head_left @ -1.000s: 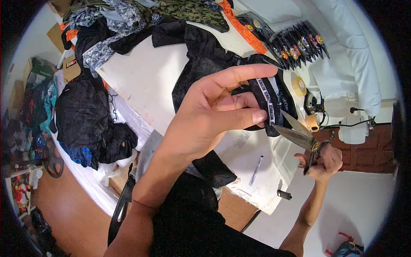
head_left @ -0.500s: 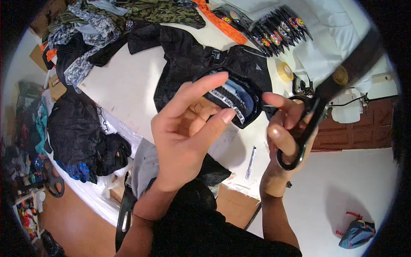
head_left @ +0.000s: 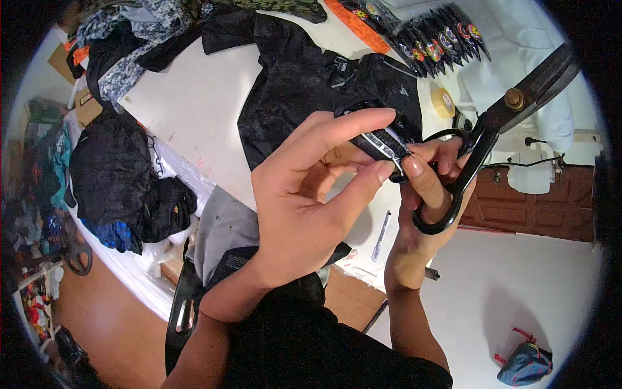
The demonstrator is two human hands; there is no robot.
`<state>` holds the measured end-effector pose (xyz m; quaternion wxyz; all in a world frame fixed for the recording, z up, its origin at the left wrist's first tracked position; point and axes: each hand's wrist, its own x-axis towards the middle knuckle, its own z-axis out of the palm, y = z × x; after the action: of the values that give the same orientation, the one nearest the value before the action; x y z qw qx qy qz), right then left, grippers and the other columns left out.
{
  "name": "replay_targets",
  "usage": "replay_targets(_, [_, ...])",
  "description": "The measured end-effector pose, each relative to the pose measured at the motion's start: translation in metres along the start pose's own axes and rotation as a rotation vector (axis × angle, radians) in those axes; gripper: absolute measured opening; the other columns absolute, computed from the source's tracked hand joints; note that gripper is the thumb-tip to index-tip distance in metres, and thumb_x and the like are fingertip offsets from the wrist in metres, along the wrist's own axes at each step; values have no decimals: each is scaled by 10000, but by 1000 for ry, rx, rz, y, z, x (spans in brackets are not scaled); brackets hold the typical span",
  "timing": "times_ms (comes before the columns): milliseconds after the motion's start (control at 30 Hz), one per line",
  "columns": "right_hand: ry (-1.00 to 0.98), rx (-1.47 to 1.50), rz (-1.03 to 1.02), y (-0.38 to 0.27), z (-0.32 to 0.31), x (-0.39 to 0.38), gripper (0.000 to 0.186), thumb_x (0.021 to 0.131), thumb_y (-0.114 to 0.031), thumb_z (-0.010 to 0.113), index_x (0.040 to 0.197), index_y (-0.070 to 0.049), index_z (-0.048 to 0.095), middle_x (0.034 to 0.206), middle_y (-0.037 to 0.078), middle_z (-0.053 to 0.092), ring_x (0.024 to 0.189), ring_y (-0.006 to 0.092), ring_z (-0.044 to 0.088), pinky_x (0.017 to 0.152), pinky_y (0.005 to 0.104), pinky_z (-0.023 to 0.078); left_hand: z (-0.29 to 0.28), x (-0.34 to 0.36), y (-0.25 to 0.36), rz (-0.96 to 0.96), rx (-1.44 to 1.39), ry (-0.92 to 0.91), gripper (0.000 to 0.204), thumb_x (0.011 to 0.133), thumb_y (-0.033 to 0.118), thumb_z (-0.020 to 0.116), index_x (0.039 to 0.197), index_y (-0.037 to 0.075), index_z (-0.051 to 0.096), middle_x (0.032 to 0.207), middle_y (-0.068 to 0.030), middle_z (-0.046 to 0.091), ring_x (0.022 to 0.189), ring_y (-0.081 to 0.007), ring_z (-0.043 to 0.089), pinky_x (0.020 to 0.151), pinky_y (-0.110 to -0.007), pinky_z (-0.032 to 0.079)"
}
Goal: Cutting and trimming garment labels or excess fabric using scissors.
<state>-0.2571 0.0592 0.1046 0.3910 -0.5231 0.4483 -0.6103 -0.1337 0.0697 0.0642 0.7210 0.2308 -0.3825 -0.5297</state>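
Between the thumb and fingers of my left hand (head_left: 317,201) is a small black fabric piece (head_left: 382,144) with a white-lettered band along it. Most of its body is hidden behind the fingers. My right hand (head_left: 434,188) holds large black scissors (head_left: 492,126), with the thumb through one handle loop and the blades pointing up to the right, away from the fabric piece. Fingertips of the right hand also meet the right end of the fabric piece. Beyond both hands, a black short-sleeved garment (head_left: 291,78) lies spread on the white table (head_left: 201,123).
Camouflage and dark clothes (head_left: 142,32) are heaped at the far left. A black garment pile (head_left: 110,175) sits on the left. Several packed black items (head_left: 440,45), a tape roll (head_left: 442,102) and white fabric (head_left: 512,52) lie far right. A pen (head_left: 382,235) rests near the table's front edge.
Both hands have come together, the left moving right and the right hand's fingertips meeting the fabric piece. The piece, rounded with its bluish inside showing before, now looks folded narrower. The scissors remain in hand.
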Motion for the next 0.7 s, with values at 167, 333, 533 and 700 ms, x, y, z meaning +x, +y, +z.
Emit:
replay_targets(167, [33, 126, -7, 7, -4, 7, 349, 671, 20, 738, 706, -95, 410, 731, 163, 659, 400, 34, 419, 360, 152, 290, -1, -3, -1, 12, 85, 19, 430, 736, -110, 644, 1150, -63, 540, 916, -65, 597, 767, -85, 580, 670, -195, 466])
replay_targets(333, [30, 164, -34, 2, -25, 11, 348, 671, 23, 726, 712, -100, 402, 724, 164, 647, 399, 38, 407, 349, 152, 271, 9, 0, -6, -36, -23, 15, 439, 741, -107, 632, 1165, -65, 523, 930, -102, 631, 765, -100, 590, 688, -210, 478])
replay_targets(533, [3, 167, -32, 4, -31, 4, 359, 664, -40, 743, 720, -97, 393, 701, 172, 629, 394, 44, 385, 346, 153, 271, 6, 2, -11, -23, -97, -5, 436, 764, -154, 583, 1183, -61, 509, 1011, -62, 543, 871, -98, 556, 800, -234, 462])
replay_targets(700, [70, 175, -112, 0, -43, -6, 329, 696, -151, 727, 761, -78, 413, 638, 190, 566, 345, 76, 386, 303, 164, 258, 9, 5, -9, -38, -233, 48, 478, 745, -155, 570, 1205, -79, 462, 1034, -125, 594, 936, -167, 592, 823, -269, 478])
